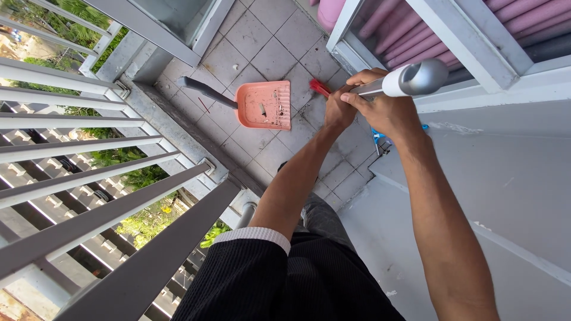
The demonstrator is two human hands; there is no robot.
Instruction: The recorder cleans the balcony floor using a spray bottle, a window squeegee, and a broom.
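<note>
Seen from above on a tiled balcony, the left hand (pixel 337 110) and the right hand (pixel 380 110) both wrap tightly around a silver broom handle (pixel 410 80). Its red bristles (pixel 319 88) rest on the floor tiles (pixel 262 50) just beside a salmon-pink dustpan (pixel 264 105) holding scraps, near the grey railing (pixel 101 202).

The red broom head (pixel 319 87) shows only a sliver beyond the left hand (pixel 339 107). The right hand (pixel 380 110) covers most of a blue object (pixel 377 135). Specks in the dustpan (pixel 264 105) are too small to identify; the top edge crops the pink curtain (pixel 523 15).
</note>
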